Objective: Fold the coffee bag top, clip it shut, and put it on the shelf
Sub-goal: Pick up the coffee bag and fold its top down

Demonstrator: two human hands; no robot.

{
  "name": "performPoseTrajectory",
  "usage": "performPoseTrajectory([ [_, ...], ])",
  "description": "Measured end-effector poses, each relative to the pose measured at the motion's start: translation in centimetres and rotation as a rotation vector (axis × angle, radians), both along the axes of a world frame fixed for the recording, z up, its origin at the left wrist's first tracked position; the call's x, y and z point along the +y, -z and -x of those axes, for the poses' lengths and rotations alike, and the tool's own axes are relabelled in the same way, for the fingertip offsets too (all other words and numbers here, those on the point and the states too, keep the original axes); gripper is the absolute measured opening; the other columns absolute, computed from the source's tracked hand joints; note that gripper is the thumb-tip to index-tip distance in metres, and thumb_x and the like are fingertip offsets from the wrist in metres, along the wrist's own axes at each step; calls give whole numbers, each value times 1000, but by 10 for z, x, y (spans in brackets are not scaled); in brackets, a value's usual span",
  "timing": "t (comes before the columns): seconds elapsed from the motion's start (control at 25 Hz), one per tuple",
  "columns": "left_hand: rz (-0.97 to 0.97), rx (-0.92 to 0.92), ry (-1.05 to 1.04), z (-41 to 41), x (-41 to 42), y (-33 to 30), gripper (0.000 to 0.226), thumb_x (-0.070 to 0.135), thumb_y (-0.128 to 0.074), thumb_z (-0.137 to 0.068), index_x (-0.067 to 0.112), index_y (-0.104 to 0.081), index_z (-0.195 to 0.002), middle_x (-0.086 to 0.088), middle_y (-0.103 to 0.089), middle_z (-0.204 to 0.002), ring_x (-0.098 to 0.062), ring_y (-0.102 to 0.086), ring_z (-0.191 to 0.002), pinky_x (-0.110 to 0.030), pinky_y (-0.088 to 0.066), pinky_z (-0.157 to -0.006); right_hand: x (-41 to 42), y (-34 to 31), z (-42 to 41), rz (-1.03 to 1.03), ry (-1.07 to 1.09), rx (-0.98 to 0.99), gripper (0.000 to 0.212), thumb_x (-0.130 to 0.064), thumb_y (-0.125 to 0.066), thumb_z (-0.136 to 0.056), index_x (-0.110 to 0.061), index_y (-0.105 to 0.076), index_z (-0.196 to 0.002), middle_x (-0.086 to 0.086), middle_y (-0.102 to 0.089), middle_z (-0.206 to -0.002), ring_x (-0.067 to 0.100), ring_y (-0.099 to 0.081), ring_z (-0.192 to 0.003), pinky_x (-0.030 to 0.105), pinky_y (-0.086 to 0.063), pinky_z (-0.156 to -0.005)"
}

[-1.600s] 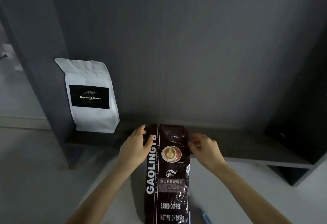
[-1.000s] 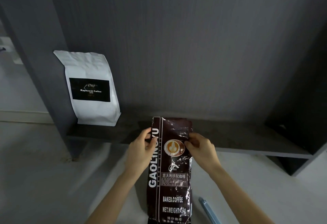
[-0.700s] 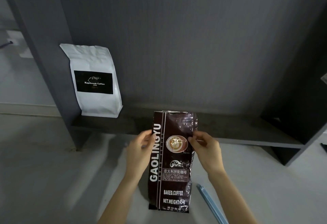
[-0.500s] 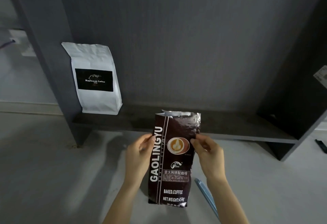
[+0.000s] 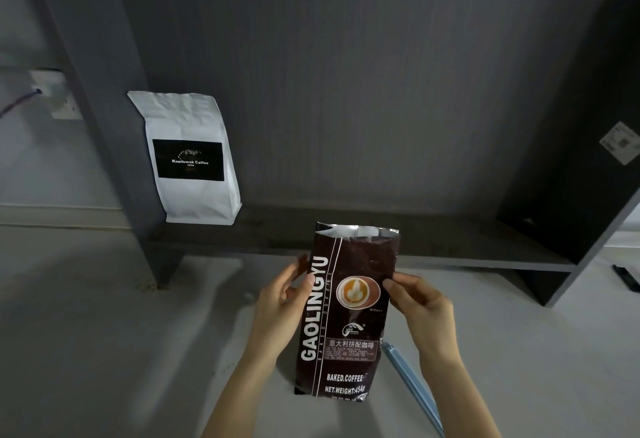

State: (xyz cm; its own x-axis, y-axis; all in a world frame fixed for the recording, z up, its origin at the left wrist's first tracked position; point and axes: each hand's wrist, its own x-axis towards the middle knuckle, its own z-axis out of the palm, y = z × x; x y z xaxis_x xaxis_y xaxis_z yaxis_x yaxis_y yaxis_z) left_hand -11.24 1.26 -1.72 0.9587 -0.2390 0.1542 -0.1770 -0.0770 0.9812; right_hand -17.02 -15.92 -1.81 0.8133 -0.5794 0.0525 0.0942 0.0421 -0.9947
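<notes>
A dark brown coffee bag (image 5: 346, 313) printed "GAOLINGYU" is held upright in front of the shelf (image 5: 433, 250), its base resting on or just above the pale floor (image 5: 104, 333); which of the two cannot be told. The bag's left edge is grasped by the left hand (image 5: 280, 309), thumb on the front and fingers behind, and the right edge is pinched by the right hand (image 5: 420, 306) at the height of the printed coffee cup. The top of the bag is seen unfolded, with a silver lining showing along the open rim. A long, pale blue clip (image 5: 412, 385) is seen lying on the floor just to the right of the bag, partly hidden behind the right forearm. At the left end of the dark shelf board a white coffee bag (image 5: 188, 157) with a black label is stood upright, close against the grey side panel (image 5: 104, 108). The stretch of board directly behind the held bag is bare. A wall socket (image 5: 55, 98) with a cable plugged in is seen on the wall to the left, and a small white sticker (image 5: 623, 141) is fixed to the dark panel at the right.
</notes>
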Motion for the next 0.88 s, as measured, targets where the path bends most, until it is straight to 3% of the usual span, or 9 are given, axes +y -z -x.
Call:
performPoseTrajectory([
  [0.08,35,16,41,3,0,-3,22,18,-52,-87,39,-57,-93,19,-66,-87,16,-60,-71,-1,-43,-57,1,1,1,1,10,-8,14,-3,-65,-76,-17,-67,-72,-11,-70,-56,-2,-64,-55,7,-51,-55],
  [0.2,74,7,17,4,0,-3,25,11,-52,-86,34,-59,-81,25,-71,-68,18,-60,-71,1,-43,-60,1,5,1,-18,25,-33,17,-5,-66,-75,-21,-61,-79,-9,-70,-54,7,-67,-62,15,-52,-61],
  [0.32,85,11,13,3,2,-1,18,9,-53,-85,23,-64,-85,33,-68,-66,16,-60,-70,1,-42,-60,2,5,3,8,-38,-65,19,-3,-61,-78,-20,-65,-86,-11,-72,-57,3,-67,-65,10,-52,-60],
  [0.44,84,7,2,4,4,-1,26,8,-53,-85,31,-64,-81,35,-67,-67,17,-59,-71,1,-42,-60,5,4,4,17,-84,-91,22,3,-56,-80,-14,-69,-82,-18,-72,-60,-2,-66,-65,9,-51,-58],
  [0.56,61,-3,7,4,5,-2,29,3,-50,-86,27,-65,-80,34,-68,-69,17,-59,-74,2,-40,-61,6,5,4,-2,-86,-87,42,5,-54,-80,-30,-72,-65,-20,-71,-58,-5,-65,-63,7,-52,-61],
  [0.8,38,-8,5,2,8,1,39,-6,-44,-84,24,-67,-78,24,-72,-74,9,-63,-79,-3,-46,-69,4,6,3,68,-122,-96,46,18,-42,-81,-18,-68,-67,-19,-72,-61,-6,-64,-65,8,-51,-63],
  [0.88,49,9,0,2,9,1,41,-12,-43,-81,21,-68,-78,18,-72,-73,6,-65,-77,-5,-48,-68,4,7,4,78,-147,-104,55,20,-38,-80,-21,-71,-63,-20,-71,-63,-6,-63,-64,7,-49,-59],
])
